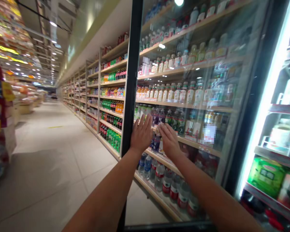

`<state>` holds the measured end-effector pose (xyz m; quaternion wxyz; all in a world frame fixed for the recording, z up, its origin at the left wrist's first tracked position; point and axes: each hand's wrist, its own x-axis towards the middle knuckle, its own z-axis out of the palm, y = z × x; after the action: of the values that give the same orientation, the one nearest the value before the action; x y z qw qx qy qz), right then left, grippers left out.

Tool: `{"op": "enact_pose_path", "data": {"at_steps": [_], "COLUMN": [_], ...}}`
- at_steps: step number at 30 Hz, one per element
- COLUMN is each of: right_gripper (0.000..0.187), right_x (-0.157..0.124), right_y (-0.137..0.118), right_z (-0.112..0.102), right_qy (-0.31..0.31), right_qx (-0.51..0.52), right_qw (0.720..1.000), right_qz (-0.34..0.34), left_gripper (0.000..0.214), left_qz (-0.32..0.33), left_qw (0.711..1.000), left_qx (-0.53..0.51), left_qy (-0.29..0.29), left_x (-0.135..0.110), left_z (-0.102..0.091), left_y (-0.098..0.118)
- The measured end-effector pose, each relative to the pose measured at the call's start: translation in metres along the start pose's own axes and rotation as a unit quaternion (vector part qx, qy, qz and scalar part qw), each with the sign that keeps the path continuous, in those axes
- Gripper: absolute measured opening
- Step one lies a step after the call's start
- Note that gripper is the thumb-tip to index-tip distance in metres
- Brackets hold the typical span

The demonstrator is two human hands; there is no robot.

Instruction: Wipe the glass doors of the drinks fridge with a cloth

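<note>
Glass cooler door [193,111]
Left hand [141,134]: fingers straight, unclosed, palm at black frame [133,74]; right hand [169,139]: fingers curled round crumpled pale cloth [159,128]

Glass door [190,108], standing open, pale wad [159,128], crumpled

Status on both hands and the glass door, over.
Left hand open by dark frame. Right hand pinching pale wad at glass door. No obstruction visible.
</note>
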<state>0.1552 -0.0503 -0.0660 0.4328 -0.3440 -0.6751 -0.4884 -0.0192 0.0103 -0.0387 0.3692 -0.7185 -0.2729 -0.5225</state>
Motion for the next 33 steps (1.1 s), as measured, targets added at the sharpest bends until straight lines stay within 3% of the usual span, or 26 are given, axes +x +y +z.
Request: {"op": "enact_pose_path", "data": {"at_steps": [5,10,14,16,22,33], "right_gripper": [0.053,0.058,0.064,0.063,0.051,0.056], "right_x": [0.072,0.143,0.167,0.162,0.115,0.032], "right_y": [0.020,0.052,0.060,0.052,0.021,0.006], "right_z": [0.009,0.012,0.018,0.020,0.014,0.010], "right_qy": [0.041,0.060,0.116,0.116,0.034,0.002], "right_qx": [-0.003,-0.007,-0.033,-0.042,-0.029,-0.001], "right_qw": [0.999,0.995,0.986,0.987,0.999,0.999], "right_qz": [0.023,0.075,0.112,0.102,0.029,-0.054], "left_gripper": [0.058,0.058,0.059,0.059,0.057,0.057], "left_qz": [-0.002,0.004,-0.001,-0.001,-0.005,0.001], "left_qw": [1.000,1.000,1.000,1.000,1.000,1.000], "left_qx": [-0.007,-0.001,-0.015,-0.016,-0.011,0.003], "left_qy": [0.000,-0.002,-0.010,-0.013,-0.028,-0.031], "left_x": [-0.001,-0.003,-0.003,-0.003,-0.002,-0.003], "left_z": [0.000,-0.001,-0.003,-0.003,-0.004,-0.002], "left_y": [0.000,0.000,0.000,0.000,0.001,0.002]}}
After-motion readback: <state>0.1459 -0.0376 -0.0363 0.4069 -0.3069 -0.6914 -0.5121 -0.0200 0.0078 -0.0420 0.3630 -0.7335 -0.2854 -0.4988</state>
